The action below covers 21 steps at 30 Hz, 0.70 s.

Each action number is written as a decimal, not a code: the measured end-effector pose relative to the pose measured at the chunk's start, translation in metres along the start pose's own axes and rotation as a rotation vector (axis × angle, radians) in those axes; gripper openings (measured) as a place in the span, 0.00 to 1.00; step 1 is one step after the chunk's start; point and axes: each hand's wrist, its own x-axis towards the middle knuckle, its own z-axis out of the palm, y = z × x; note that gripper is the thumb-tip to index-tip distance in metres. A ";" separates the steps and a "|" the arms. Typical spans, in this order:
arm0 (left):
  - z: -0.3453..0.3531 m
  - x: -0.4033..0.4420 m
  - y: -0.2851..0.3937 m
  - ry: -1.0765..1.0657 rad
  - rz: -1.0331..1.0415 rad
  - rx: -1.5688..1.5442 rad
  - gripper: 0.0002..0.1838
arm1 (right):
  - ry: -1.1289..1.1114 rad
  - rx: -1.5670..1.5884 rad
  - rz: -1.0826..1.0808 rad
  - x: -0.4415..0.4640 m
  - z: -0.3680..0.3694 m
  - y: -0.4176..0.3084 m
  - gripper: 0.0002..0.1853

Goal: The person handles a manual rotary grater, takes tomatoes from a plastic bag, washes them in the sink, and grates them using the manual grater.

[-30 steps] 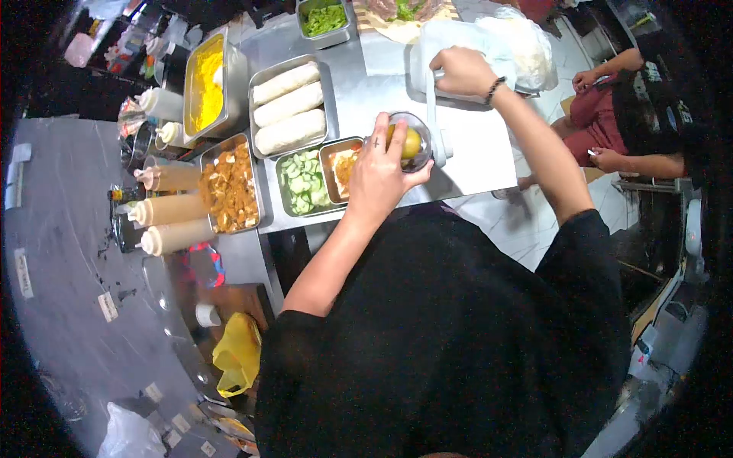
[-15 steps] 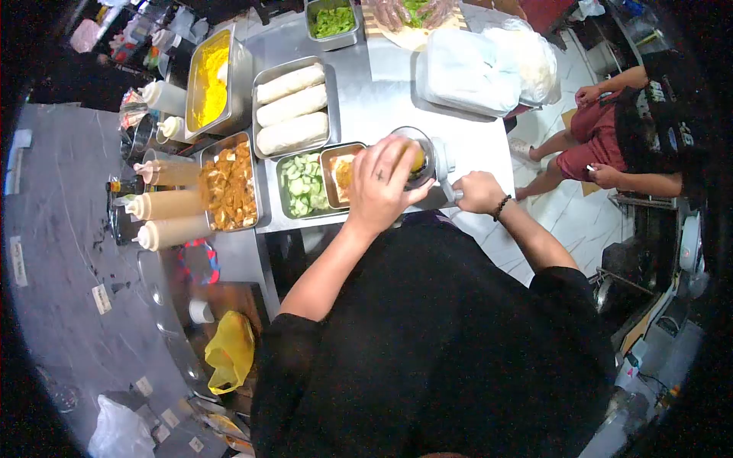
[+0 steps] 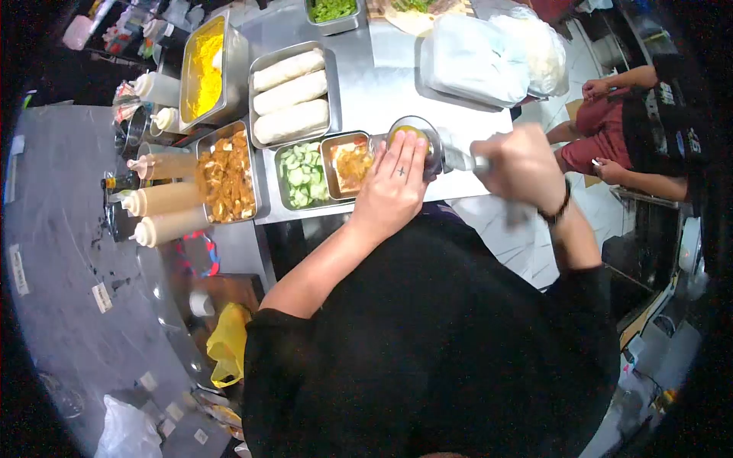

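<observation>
My left hand (image 3: pixel 391 185) lies with fingers stretched out over the round opening of a hand-cranked machine (image 3: pixel 435 151), at the counter's near edge. Under its fingertips shows a yellow piece (image 3: pixel 405 131), mostly hidden, whose kind I cannot make out. My right hand (image 3: pixel 525 169), blurred by motion, is closed round the end of the metal crank (image 3: pixel 463 161) on the machine's right side. Just left of the machine stands a small metal pan (image 3: pixel 351 166) with orange-brown food in it. Beside that is a pan of cut cucumber (image 3: pixel 304 175).
Wrapped rolls (image 3: pixel 290 89) fill a tray behind. Further left are a pan of orange-brown chunks (image 3: pixel 227 177), a deep yellow-filled pan (image 3: pixel 206 76) and squeeze bottles (image 3: pixel 164 200). White plastic bags (image 3: pixel 473 61) sit at the back right. Another person (image 3: pixel 611 130) stands to the right.
My right hand has moved up and right with the crank and is now blurred. My left fingers, earlier curled round the yellow piece, now lie flat over the opening. Hands at the far board have left view.
</observation>
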 end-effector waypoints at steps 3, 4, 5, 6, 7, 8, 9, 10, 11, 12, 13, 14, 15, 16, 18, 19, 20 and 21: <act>-0.002 0.001 0.000 0.023 -0.006 -0.100 0.27 | 0.205 -0.087 0.083 0.058 0.006 0.038 0.09; -0.002 0.002 0.001 0.021 -0.008 -0.104 0.27 | 0.119 -0.107 0.102 0.075 0.007 0.051 0.11; -0.001 0.004 0.001 0.022 -0.032 -0.102 0.27 | 0.101 -0.125 0.140 0.089 0.029 0.071 0.12; -0.001 0.005 0.002 0.020 -0.061 -0.103 0.26 | 0.093 -0.125 0.141 0.095 0.048 0.085 0.12; -0.001 0.006 0.003 0.017 -0.067 -0.108 0.26 | 0.084 -0.091 0.163 0.098 0.065 0.097 0.13; -0.001 0.007 0.004 -0.001 -0.077 -0.114 0.26 | 0.072 -0.055 0.181 0.096 0.086 0.106 0.14; -0.002 0.008 0.005 -0.017 -0.087 -0.114 0.26 | -0.021 -0.004 0.198 0.089 0.112 0.117 0.15; -0.005 0.010 0.006 -0.021 -0.097 -0.112 0.26 | -0.113 0.048 0.218 0.080 0.140 0.125 0.16; -0.008 0.013 0.006 -0.059 -0.099 -0.104 0.26 | -0.173 0.106 0.252 0.063 0.167 0.123 0.15; -0.009 0.015 0.007 -0.095 -0.102 -0.097 0.25 | -0.235 0.160 0.286 0.042 0.180 0.113 0.15; -0.009 0.017 0.008 -0.092 -0.110 -0.099 0.25 | -0.273 0.189 0.306 0.029 0.170 0.098 0.14; -0.009 0.017 0.008 -0.089 -0.103 -0.083 0.25 | -0.313 0.220 0.326 0.019 0.160 0.083 0.12; -0.010 0.015 0.008 -0.089 -0.096 -0.066 0.24 | -0.399 0.150 0.305 0.011 0.165 0.078 0.11; -0.010 0.014 0.008 -0.093 -0.102 -0.064 0.24 | -0.482 0.083 0.284 0.004 0.170 0.073 0.10; -0.010 0.016 0.006 -0.110 -0.101 -0.058 0.24 | -0.493 0.074 0.186 -0.014 0.149 0.053 0.10; -0.010 0.018 0.005 -0.100 -0.106 -0.050 0.24 | -0.535 0.116 0.162 -0.022 0.145 0.048 0.10; -0.010 0.017 0.006 -0.119 -0.104 -0.043 0.25 | -0.580 0.160 0.138 -0.029 0.140 0.039 0.10; -0.010 0.016 0.007 -0.139 -0.104 -0.040 0.25 | -0.643 0.171 0.143 -0.037 0.130 0.028 0.10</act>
